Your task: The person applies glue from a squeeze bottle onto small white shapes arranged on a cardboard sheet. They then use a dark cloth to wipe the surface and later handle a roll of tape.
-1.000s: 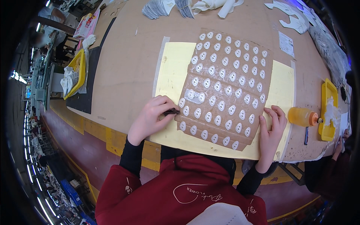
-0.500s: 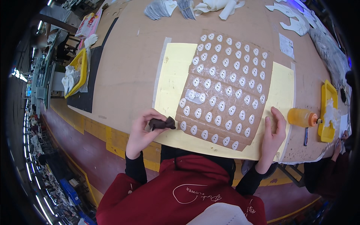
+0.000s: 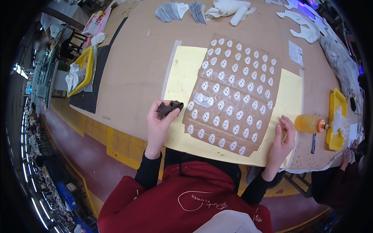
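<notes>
My left hand [image 3: 160, 118] pinches a crumpled dark brown cloth [image 3: 169, 108] just past the left edge of a brown cardboard sheet [image 3: 229, 99]. Rows of small white oval pieces, each with dark holes, lie across that sheet. A clear film patch [image 3: 203, 100] covers part of one row near its left side. Beneath the cardboard is a pale yellow sheet [image 3: 182, 66], taped along its sides. My right hand [image 3: 283, 141] hovers or rests by the yellow sheet's right part, fingers apart and curled slightly, holding nothing.
Right of my right hand lie an orange bottle [image 3: 309, 124], a pen [image 3: 313, 143] and a yellow tray [image 3: 337, 120] with white material. White cut pieces [image 3: 171, 11] are stacked at the far edge. Another yellow tray [image 3: 87, 73] stands left. A person's hand [image 3: 347, 155] shows at far right.
My left hand has moved up and to the right with the brown cloth, closer to the cardboard's left edge. My right hand has stayed nearly in place.
</notes>
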Demonstrator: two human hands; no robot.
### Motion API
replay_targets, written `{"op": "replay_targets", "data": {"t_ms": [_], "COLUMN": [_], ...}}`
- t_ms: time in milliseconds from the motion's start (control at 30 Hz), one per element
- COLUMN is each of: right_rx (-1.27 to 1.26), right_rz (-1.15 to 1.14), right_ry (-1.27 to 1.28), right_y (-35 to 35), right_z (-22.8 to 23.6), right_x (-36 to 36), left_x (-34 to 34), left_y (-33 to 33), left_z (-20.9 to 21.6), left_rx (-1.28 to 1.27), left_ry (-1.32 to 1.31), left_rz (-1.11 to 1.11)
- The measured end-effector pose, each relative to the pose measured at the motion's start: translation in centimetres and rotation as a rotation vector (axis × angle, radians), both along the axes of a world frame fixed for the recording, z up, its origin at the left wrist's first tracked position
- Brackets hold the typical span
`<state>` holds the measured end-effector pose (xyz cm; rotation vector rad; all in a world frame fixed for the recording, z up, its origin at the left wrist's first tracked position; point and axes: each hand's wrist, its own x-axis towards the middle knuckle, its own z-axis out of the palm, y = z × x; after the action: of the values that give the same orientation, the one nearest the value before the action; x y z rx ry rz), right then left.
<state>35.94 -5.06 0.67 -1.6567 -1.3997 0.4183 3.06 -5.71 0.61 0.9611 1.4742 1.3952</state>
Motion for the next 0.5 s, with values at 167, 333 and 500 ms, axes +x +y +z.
{"op": "replay_targets", "data": {"t_ms": [167, 333, 500], "right_rx": [-0.009, 0.237, 0.396], "right_rz": [0.001, 0.034, 0.497], "right_ry": [-0.006, -0.021, 0.220], "right_y": [-0.1, -1.4, -4.3], "right_z": [-0.2, -0.2, 1.8], "right_x": [0.1, 0.2, -4.2], "left_x": [0.7, 0.8, 6.1], "left_y": [0.6, -0.4, -4.2], "left_z": [1.6, 1.2, 2.1], "left_rx": [-0.006, 0.084, 0.052], "left_ry": [-0.072, -0.015, -0.412], "left_rz": [0.060, 0.057, -0.312]}}
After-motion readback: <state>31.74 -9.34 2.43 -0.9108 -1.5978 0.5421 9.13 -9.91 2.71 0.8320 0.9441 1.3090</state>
